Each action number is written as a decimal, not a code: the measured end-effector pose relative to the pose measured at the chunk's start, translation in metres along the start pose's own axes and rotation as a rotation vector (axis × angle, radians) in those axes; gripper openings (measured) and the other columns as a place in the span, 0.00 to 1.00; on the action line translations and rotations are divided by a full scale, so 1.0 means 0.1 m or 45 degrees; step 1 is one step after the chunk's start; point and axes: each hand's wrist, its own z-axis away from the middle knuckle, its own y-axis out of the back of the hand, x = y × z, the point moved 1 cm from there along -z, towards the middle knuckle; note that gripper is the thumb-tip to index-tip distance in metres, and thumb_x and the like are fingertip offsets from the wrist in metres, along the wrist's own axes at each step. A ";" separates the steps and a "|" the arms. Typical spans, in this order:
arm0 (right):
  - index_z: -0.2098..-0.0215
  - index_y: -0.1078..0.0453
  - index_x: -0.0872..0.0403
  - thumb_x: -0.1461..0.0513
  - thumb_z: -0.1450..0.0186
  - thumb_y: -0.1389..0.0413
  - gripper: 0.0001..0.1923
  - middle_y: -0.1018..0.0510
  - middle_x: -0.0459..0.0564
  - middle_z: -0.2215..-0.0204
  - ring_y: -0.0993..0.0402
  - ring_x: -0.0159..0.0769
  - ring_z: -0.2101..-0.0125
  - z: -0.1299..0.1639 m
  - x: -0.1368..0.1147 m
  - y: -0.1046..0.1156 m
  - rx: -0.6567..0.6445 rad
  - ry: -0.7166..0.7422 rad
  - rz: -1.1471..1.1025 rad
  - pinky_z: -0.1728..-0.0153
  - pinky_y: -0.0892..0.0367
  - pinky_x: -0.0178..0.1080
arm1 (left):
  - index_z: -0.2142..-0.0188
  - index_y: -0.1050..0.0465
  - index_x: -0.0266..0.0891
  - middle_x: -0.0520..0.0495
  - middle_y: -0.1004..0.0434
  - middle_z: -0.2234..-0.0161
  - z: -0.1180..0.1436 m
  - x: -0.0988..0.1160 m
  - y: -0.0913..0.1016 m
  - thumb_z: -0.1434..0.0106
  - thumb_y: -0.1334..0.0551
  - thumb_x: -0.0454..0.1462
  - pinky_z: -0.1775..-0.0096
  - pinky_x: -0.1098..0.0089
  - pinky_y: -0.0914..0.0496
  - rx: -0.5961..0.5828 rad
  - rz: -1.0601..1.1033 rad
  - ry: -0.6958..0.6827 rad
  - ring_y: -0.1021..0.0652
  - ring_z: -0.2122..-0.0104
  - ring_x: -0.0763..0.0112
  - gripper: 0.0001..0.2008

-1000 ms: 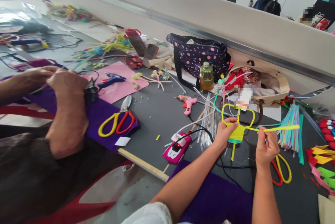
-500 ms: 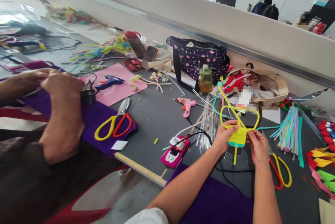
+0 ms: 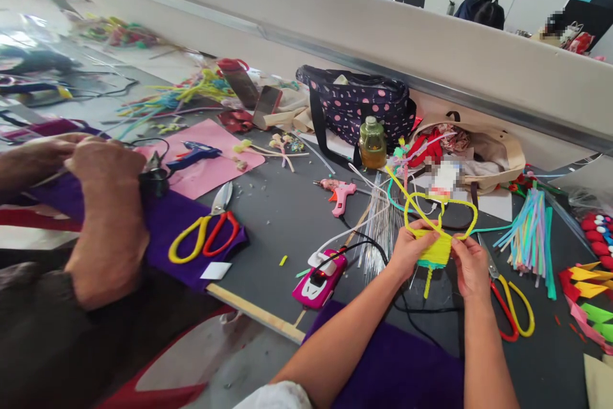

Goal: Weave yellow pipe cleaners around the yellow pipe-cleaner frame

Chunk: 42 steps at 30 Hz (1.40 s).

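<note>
Between my two hands is a yellow pipe-cleaner craft piece (image 3: 435, 251), with a densely wound body, a teal band near its bottom and a short twisted stem hanging below. Two large yellow loops rise from its top, and a long straight strand slants up to the left. My left hand (image 3: 412, 249) grips the body's left side, thumb across the front. At the upper right corner, my right hand (image 3: 470, 265) pinches the base of the right loop. Scissors with red and yellow handles (image 3: 514, 307) lie just right of my right wrist.
A pink glue gun (image 3: 341, 195), a magenta power strip (image 3: 320, 281) with cords and thin wires (image 3: 378, 230) lie left of my hands. Pastel pipe cleaners (image 3: 529, 237) sit right. Behind stand a bottle (image 3: 372, 144) and bags. A co-worker's hands (image 3: 98, 160) work at left.
The long yellow strand's free end has swung left and slightly down. Both my hands keep hold of the craft piece in nearly the same place. The whole view has shifted slightly.
</note>
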 end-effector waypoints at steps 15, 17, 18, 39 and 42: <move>0.72 0.29 0.54 0.57 0.50 0.35 0.12 0.27 0.41 0.77 0.34 0.29 0.75 0.03 0.09 -0.08 0.095 0.187 0.077 0.70 0.37 0.33 | 0.75 0.27 0.35 0.52 0.27 0.78 -0.04 -0.11 0.01 0.54 0.27 0.40 0.72 0.73 0.34 0.127 0.161 -0.014 0.28 0.78 0.75 0.13; 0.71 0.29 0.54 0.56 0.49 0.35 0.13 0.27 0.41 0.76 0.32 0.30 0.75 0.04 0.09 -0.11 0.059 0.108 0.028 0.71 0.36 0.34 | 0.75 0.27 0.36 0.52 0.27 0.78 -0.04 -0.11 0.01 0.54 0.28 0.39 0.72 0.73 0.34 0.146 0.169 -0.029 0.28 0.78 0.75 0.12; 0.71 0.29 0.54 0.55 0.49 0.35 0.13 0.26 0.42 0.76 0.32 0.31 0.75 0.05 0.09 -0.12 0.030 0.063 0.012 0.71 0.36 0.34 | 0.74 0.27 0.36 0.52 0.27 0.78 -0.03 -0.11 0.00 0.54 0.28 0.38 0.72 0.73 0.34 0.156 0.171 -0.036 0.28 0.78 0.75 0.11; 0.70 0.29 0.53 0.57 0.51 0.33 0.15 0.23 0.43 0.74 0.28 0.32 0.74 0.12 0.04 -0.20 0.048 0.016 -0.147 0.68 0.32 0.37 | 0.73 0.23 0.36 0.50 0.24 0.75 0.01 -0.08 -0.01 0.55 0.29 0.36 0.69 0.73 0.35 0.142 0.104 -0.095 0.28 0.75 0.74 0.09; 0.70 0.30 0.53 0.57 0.52 0.33 0.15 0.25 0.41 0.75 0.29 0.31 0.75 0.12 0.06 -0.19 0.126 0.118 -0.117 0.70 0.33 0.35 | 0.73 0.22 0.36 0.49 0.23 0.72 0.02 -0.08 -0.01 0.55 0.29 0.36 0.67 0.72 0.34 0.103 0.078 -0.112 0.27 0.73 0.73 0.08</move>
